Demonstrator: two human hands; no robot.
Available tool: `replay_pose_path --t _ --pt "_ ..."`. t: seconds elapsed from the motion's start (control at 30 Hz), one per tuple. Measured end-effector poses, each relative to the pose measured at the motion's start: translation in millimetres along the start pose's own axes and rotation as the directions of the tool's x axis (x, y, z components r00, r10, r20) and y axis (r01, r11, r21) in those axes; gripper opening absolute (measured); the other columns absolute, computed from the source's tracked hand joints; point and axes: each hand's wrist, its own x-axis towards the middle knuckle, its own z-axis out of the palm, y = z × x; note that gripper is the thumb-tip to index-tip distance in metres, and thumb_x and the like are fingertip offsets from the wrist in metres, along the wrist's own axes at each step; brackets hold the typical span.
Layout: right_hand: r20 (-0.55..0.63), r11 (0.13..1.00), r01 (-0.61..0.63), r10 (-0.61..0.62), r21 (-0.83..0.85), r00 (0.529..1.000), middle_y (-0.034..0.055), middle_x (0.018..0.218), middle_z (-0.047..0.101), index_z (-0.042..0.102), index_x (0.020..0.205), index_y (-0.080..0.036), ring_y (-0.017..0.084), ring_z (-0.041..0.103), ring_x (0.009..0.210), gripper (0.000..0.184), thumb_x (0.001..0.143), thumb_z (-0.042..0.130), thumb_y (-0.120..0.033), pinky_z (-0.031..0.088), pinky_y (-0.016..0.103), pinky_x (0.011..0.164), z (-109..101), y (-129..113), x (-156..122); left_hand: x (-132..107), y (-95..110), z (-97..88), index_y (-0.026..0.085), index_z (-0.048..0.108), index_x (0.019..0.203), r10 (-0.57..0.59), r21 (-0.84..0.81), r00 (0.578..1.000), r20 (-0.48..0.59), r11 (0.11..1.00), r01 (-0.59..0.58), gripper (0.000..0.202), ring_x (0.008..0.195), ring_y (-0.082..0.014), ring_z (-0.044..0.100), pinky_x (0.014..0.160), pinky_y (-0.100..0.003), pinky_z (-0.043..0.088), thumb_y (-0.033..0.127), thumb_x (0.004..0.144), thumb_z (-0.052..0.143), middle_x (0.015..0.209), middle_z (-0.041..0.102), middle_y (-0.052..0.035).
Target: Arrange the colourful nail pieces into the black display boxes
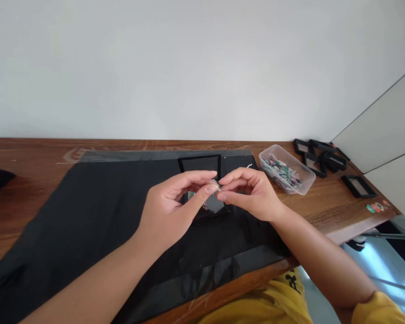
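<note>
In the head view my left hand [173, 198] pinches a small clear plastic piece [216, 184] between thumb and fingers. My right hand [249, 192] meets it from the other side, thumb and fingertips closed at the same piece. What exactly the piece is, or whether anything is inside, I cannot make out. Just below and behind the hands lies a black-framed case [202, 162] with a transparent panel raised at the back. Small colourful bits [205, 205] show in it between my hands; the rest of the case is partly covered by my fingers.
A black mat [97, 225] covers much of the wooden table [324, 211]. To the right stands a clear plastic tub [305, 180] full of small packets. Several black frames [358, 186] lie beyond it, near round stickers [378, 207]. A white wall rises behind.
</note>
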Motion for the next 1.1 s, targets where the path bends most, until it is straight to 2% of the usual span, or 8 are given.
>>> replay_pose_path --t 0.1,0.27,0.43,0.53,0.73,0.9,1.1 --pt "0.023 0.995 -0.033 0.031 0.091 0.999 -0.0009 0.082 0.081 0.074 0.095 -0.022 0.013 0.076 0.068 0.034 0.073 0.095 -0.038 0.064 0.025 0.065 -1.1 0.6 1.1 0.7 1.8 0.5 0.026 0.080 0.101 0.023 -0.010 1.000 0.008 1.000 -0.023 0.019 0.076 -0.0186 0.078 0.069 -0.030 0.067 0.037 0.086 0.075 0.089 0.083 -0.0017" --pt "0.037 0.992 -0.057 0.053 0.116 0.998 -0.0012 0.082 0.081 0.072 0.096 -0.022 0.013 0.075 0.068 0.035 0.075 0.094 -0.040 0.064 0.026 0.065 -0.8 0.8 1.9 1.1 0.9 1.4 0.025 0.079 0.097 0.054 0.010 0.999 0.004 0.998 -0.054 0.017 0.076 -0.0184 0.077 0.071 -0.030 0.067 0.038 0.087 0.075 0.088 0.082 -0.0021" --pt "0.039 0.995 -0.036 0.033 0.094 0.999 -0.0018 0.079 0.079 0.064 0.096 -0.022 0.013 0.075 0.067 0.041 0.075 0.093 -0.042 0.063 0.026 0.064 0.2 1.8 2.3 0.8 -0.3 0.5 0.027 0.082 0.095 -0.019 0.022 1.000 0.008 1.000 0.019 0.020 0.078 -0.0214 0.079 0.074 -0.035 0.068 0.042 0.083 0.078 0.092 0.084 -0.0025" --pt "0.040 0.998 -0.018 0.015 0.068 0.999 -0.0027 0.078 0.078 0.061 0.096 -0.022 0.012 0.074 0.067 0.042 0.074 0.093 -0.039 0.061 0.024 0.064 0.0 1.6 2.3 3.0 0.8 -0.9 0.028 0.083 0.094 -0.089 -0.011 0.996 0.030 0.996 0.090 0.022 0.077 -0.0235 0.079 0.073 -0.038 0.069 0.045 0.079 0.081 0.089 0.085 -0.0026" --pt "0.070 0.983 0.078 -0.068 -0.165 0.995 -0.0012 0.084 0.078 0.066 0.118 -0.022 0.011 0.070 0.064 0.047 0.079 0.089 -0.035 0.057 0.024 0.060 -2.4 -1.3 1.1 8.8 1.2 -1.7 0.026 0.081 0.089 -0.147 -0.151 0.979 0.143 0.974 0.168 0.032 0.079 -0.0263 0.080 0.070 -0.038 0.070 0.054 0.075 0.086 0.086 0.084 -0.0052" --pt "0.067 0.907 0.209 -0.198 -0.366 0.978 0.0014 0.086 0.081 0.075 0.111 -0.021 0.013 0.071 0.068 0.032 0.086 0.084 -0.039 0.058 0.028 0.066 -3.3 0.5 -0.3 9.3 -2.7 -2.5 0.027 0.077 0.104 -0.125 -0.140 0.980 0.157 0.979 0.147 0.039 0.074 -0.0247 0.079 0.065 -0.036 0.068 0.057 0.080 0.083 0.084 0.083 -0.0048" --pt "0.116 0.756 0.350 -0.347 -0.553 0.931 0.0012 0.085 0.079 0.076 0.113 -0.021 0.011 0.064 0.063 0.032 0.090 0.081 -0.042 0.054 0.024 0.062 -6.0 -2.6 -1.4 11.7 -0.3 -4.3 0.026 0.077 0.099 -0.137 -0.129 0.969 0.204 0.978 0.165 0.041 0.074 -0.0253 0.079 0.064 -0.034 0.066 0.061 0.077 0.083 0.085 0.083 -0.0058"
